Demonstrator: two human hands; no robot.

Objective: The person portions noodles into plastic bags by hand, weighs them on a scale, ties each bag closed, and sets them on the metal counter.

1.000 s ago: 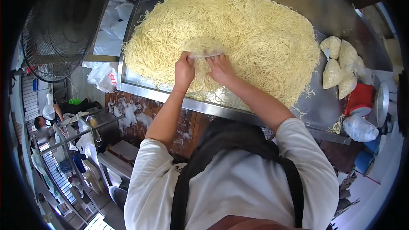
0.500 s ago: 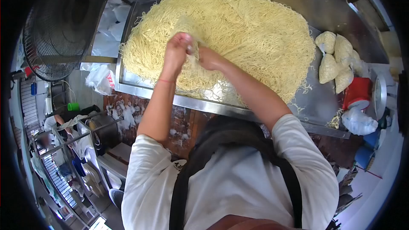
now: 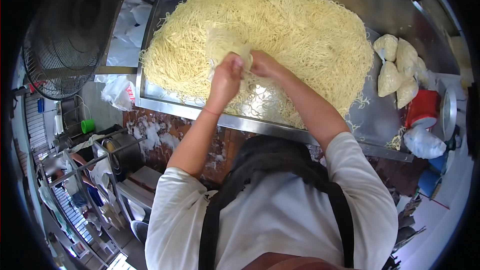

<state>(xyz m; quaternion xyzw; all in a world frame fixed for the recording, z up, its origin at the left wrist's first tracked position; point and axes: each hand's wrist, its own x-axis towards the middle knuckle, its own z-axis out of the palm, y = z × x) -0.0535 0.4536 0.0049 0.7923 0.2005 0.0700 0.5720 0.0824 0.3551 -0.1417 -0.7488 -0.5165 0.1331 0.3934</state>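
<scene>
A clear plastic bag (image 3: 222, 44) with noodles in it hangs between my two hands, over a large heap of pale yellow noodles (image 3: 310, 40). My left hand (image 3: 229, 72) is closed on the near end of the bag, fingers pinched together. On the other side, my right hand (image 3: 264, 64) is closed at the bag's edge, its fingertips partly hidden by the bag. The heap lies on a wide metal tray table (image 3: 220, 119), whose bare steel shows just below my hands.
Several filled bags of noodles (image 3: 388, 78) are piled at the right, beside a red container (image 3: 423, 107) and a white plastic bag (image 3: 424, 142). A caged fan (image 3: 62, 55) stands at the left, near a crumpled plastic bag (image 3: 119, 93). Another person (image 3: 80, 161) is at lower left.
Both hands have shifted right and slightly nearer to me. The bag has turned, so more of its filled body shows beyond my left hand.
</scene>
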